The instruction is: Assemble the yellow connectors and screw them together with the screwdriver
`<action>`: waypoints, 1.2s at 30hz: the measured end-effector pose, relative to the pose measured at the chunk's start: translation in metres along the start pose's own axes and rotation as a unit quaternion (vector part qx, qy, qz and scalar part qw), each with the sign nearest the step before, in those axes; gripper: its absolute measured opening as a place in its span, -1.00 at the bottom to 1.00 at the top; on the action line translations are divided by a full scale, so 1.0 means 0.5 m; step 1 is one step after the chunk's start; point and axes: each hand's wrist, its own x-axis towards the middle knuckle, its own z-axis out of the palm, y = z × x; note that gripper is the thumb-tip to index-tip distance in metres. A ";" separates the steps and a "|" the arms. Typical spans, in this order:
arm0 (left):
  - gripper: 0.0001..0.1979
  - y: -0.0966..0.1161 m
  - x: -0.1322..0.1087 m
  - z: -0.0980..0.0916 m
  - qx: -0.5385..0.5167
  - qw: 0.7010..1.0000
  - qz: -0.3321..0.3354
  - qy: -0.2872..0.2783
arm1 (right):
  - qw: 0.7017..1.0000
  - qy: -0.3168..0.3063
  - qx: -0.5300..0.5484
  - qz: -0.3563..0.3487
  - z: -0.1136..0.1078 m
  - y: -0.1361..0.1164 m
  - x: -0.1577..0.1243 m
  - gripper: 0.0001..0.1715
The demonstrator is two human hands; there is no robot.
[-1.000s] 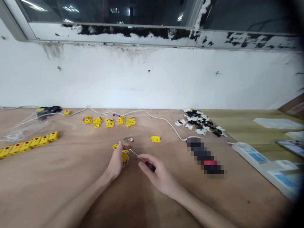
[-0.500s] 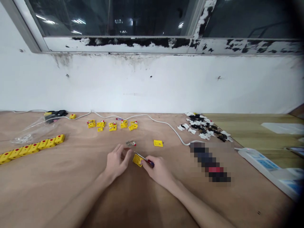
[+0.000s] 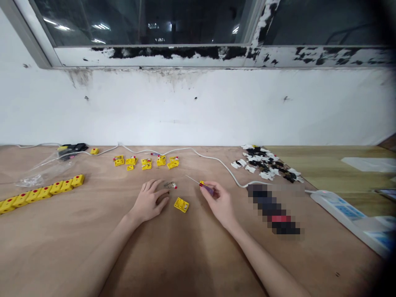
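My right hand (image 3: 219, 202) grips a screwdriver (image 3: 208, 189) by its purple and red handle, its thin shaft pointing up and left. Partly hidden behind that hand is a yellow plastic piece (image 3: 201, 182). Between my hands an open yellow plastic housing half (image 3: 181, 205) lies on the tabletop, inner side up, with a small pale part at its right end. My left hand (image 3: 149, 203) rests on the wood with its fingers spread. Just beyond its fingertips lies a small group of metal parts with a red-tipped piece (image 3: 170, 185).
Several opened yellow housings (image 3: 146, 164) lie further back by a white cable (image 3: 213, 158). A row of closed yellow units (image 3: 45, 192) and a plastic bag (image 3: 40, 171) are left. Black and white pieces (image 3: 269, 163) and a power strip (image 3: 343, 212) are right.
My right hand has drawn the screwdriver away from the yellow housing half toward the right, covering much of the other yellow piece. My left hand has spread its fingers and flattened onto the table.
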 end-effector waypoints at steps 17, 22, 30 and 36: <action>-0.82 -0.004 0.001 -0.006 0.037 0.995 -0.057 0.069 | 0.945 -0.183 -0.225 -0.151 -0.004 -0.032 -0.028 -0.61; -0.55 0.006 0.021 0.013 0.017 0.999 -0.010 0.043 | 0.922 -0.244 -0.254 -0.161 0.024 -0.033 -0.048 -0.73; -0.83 0.025 0.054 0.038 -0.049 0.998 -0.016 0.036 | 0.910 -0.318 -0.202 -0.175 -0.007 -0.045 -0.041 -0.70; -0.87 0.029 0.038 0.030 -0.167 0.983 -0.059 0.046 | 0.928 -0.244 -0.223 -0.172 -0.005 -0.015 -0.026 -0.71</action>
